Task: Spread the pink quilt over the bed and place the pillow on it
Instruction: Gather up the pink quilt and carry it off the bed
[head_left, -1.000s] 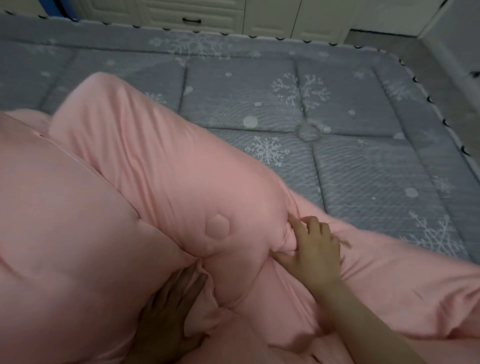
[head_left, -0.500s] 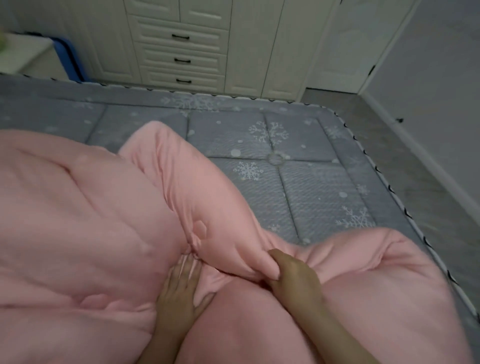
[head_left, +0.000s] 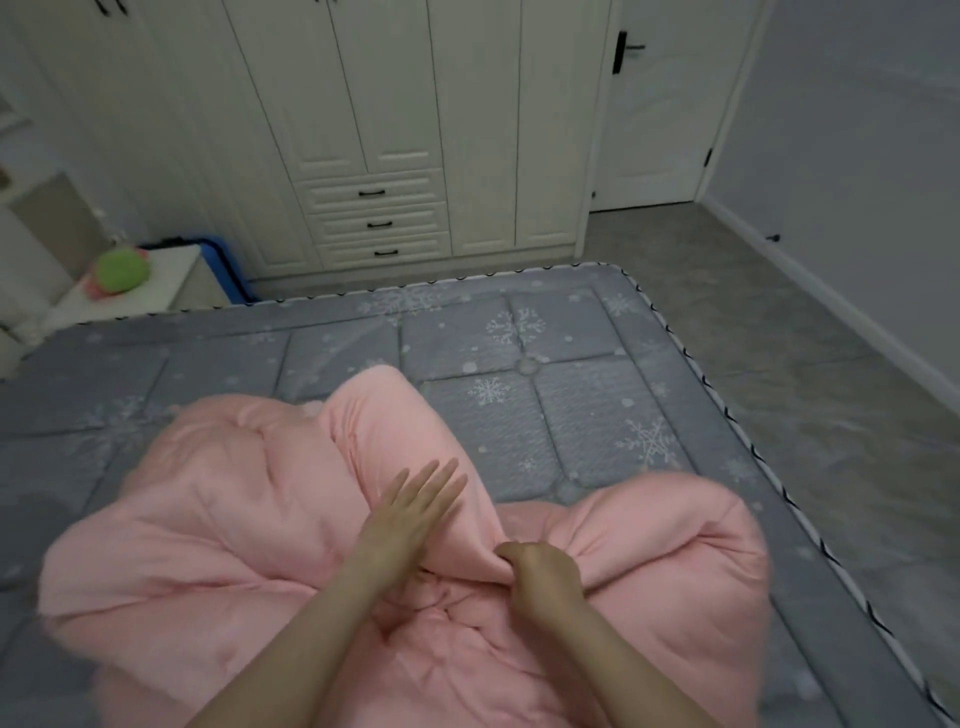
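Covering most of the lower view, the bed (head_left: 597, 415) is seen as a grey snowflake-quilted mattress, and nearly all of its far half and right strip is left bare. Against the far wall a cream wardrobe (head_left: 389, 130) with three drawers is shown, with a white door (head_left: 660, 114) to its right and a grey tiled floor (head_left: 779, 322) running along the bed's right edge.

On the near half of the mattress the pink quilt (head_left: 182, 545) is found bunched in a thick heap, folded over itself, with one ridge raised toward the middle of the bed and a rounded fold lying near the right edge. It is judged that the spreading has only just been started: no edge is yet drawn out flat, and no corner is matched to a corner of the mattress. The pillow is not seen anywhere, so that second step is taken as wholly undone; it may lie outside the view.

A white bedside stand (head_left: 171, 291) is placed off the far left corner, with a green rounded object (head_left: 122, 270) on it, too blurred to be named.

The left hand (head_left: 410, 514) is held flat, fingers extended and together, laid against the raised ridge and gripping nothing. The right hand (head_left: 540, 574) is closed in a fist on a pinch of the quilt at the centre of the heap.
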